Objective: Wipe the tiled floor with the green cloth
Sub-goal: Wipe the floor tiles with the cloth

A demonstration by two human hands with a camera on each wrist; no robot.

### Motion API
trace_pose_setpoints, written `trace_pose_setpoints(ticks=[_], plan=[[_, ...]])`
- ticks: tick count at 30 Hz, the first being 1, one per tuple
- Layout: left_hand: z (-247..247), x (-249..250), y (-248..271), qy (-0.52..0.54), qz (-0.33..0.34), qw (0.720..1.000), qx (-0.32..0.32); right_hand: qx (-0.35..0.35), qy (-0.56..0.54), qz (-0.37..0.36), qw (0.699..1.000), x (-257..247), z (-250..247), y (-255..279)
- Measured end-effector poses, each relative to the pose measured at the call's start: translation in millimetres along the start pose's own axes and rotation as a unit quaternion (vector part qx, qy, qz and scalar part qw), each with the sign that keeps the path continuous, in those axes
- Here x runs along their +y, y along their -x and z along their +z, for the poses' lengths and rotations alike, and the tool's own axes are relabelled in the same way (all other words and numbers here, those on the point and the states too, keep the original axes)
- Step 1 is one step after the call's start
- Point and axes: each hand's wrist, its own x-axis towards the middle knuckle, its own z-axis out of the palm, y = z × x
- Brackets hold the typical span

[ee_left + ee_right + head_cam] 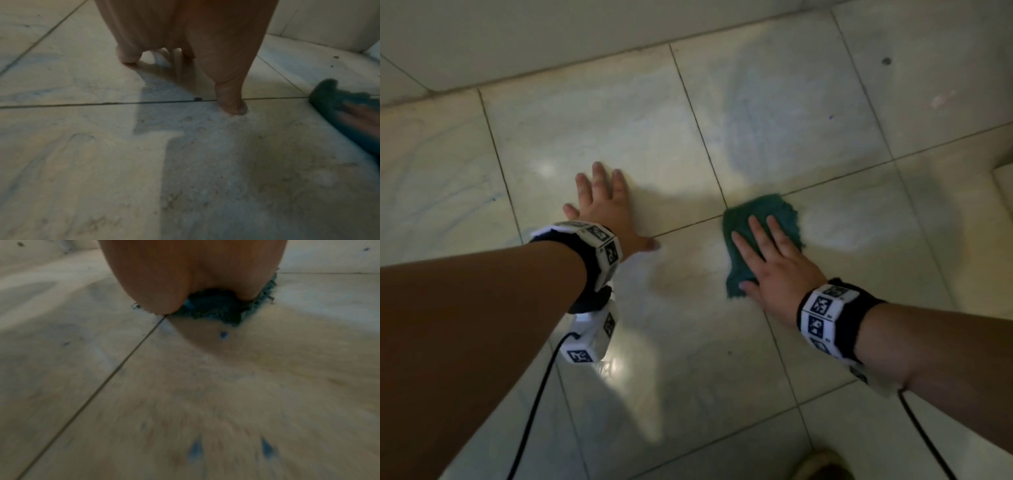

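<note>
Head view: the right hand (774, 270) lies flat, fingers straight, pressing the green cloth (760, 236) onto the tiled floor (619, 130) beside a grout crossing. The left hand (602, 205) is splayed flat on the bare tile, holding nothing. The cloth's long axis runs away from the person — roughly along the fingers.

Left wrist view: the cloth's edge (345, 104) bunches, so it could fold under and smear.

Right wrist view: the palm sits near the cloth's (213, 308) rear edge — it may slip off.

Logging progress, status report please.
Right hand flat, pressing green terry cloth on pale tiled floor. Left hand flat on bare tile. Nothing blocking.
</note>
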Motion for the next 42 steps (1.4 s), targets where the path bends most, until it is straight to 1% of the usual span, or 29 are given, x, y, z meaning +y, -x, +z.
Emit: trace_pose_setpoints(ticks=[3, 7, 11, 13, 14, 15, 17, 19, 21, 22, 23, 25, 26, 27, 28, 30, 32, 36, 37, 39, 40, 42], plan=[[2, -1, -3, 0.001, -0.003, 1.0, 0.011, 0.018, -0.025, 0.014, 0.999, 9, -23, -36], [2, -1, -4, -0.007, -0.01, 1.0, 0.005, 0.055, -0.04, 0.049, 0.996, 30, -67, -102], [2, 2, -4, -0.007, -0.018, 1.0, 0.0, 0.061, -0.055, 0.111, 0.99, 47, -118, -160], [1, 2, -3, -0.003, -0.02, 1.0, -0.003, 0.08, -0.075, 0.136, 0.985, 43, -132, -172], [0, 3, -2, -0.002, -0.019, 1.0, -0.003, 0.088, -0.083, 0.136, 0.983, 37, -132, -170], [0, 4, -1, -0.002, -0.018, 1.0, -0.001, 0.089, -0.081, 0.119, 0.986, 28, -129, -165], [0, 6, -1, -0.002, -0.018, 1.0, 0.004, 0.084, -0.05, 0.038, 0.995, 3, -111, -146], [0, 6, -1, -0.004, -0.023, 1.0, 0.001, 0.079, -0.023, -0.054, 0.995, -20, -89, -125], [0, 5, -2, -0.004, -0.026, 1.0, 0.002, 0.078, -0.002, -0.087, 0.993, -14, -84, -130], [0, 4, -2, -0.002, -0.026, 1.0, -0.001, 0.078, 0.006, -0.072, 0.994, -1, -88, -140], [1, 2, -2, 0.0, -0.025, 1.0, -0.003, 0.076, 0.001, -0.033, 0.997, 16, -95, -151], [2, 2, -3, 0.0, -0.023, 1.0, -0.003, 0.07, -0.039, 0.087, 0.993, 48, -113, -167], [2, 2, -4, 0.0, -0.023, 1.0, -0.005, 0.067, -0.054, 0.122, 0.989, 53, -116, -170], [2, 3, -4, 0.001, -0.023, 1.0, -0.007, 0.069, -0.062, 0.135, 0.986, 50, -116, -169], [2, 3, -5, 0.002, -0.024, 1.0, -0.007, 0.077, -0.068, 0.134, 0.986, 41, -115, -165], [2, 3, -4, 0.003, -0.025, 1.0, -0.008, 0.087, -0.081, 0.108, 0.987, 12, -109, -154], [2, 3, -5, 0.002, -0.024, 1.0, -0.004, 0.083, -0.076, 0.055, 0.992, -12, -99, -137], [2, 4, -5, -0.008, -0.027, 1.0, 0.004, 0.055, -0.03, -0.051, 0.997, -49, -69, -97], [2, 4, -4, -0.009, -0.027, 1.0, 0.005, 0.05, -0.022, -0.066, 0.996, -49, -63, -94], [3, 2, -3, -0.008, -0.021, 1.0, 0.011, 0.046, -0.007, -0.079, 0.996, -31, -64, -99], [3, 1, -3, -0.008, -0.017, 1.0, 0.012, 0.047, -0.005, -0.07, 0.996, -16, -69, -106], [2, 1, -3, -0.011, -0.017, 1.0, 0.011, 0.05, -0.039, -0.01, 0.998, 15, -85, -120]])
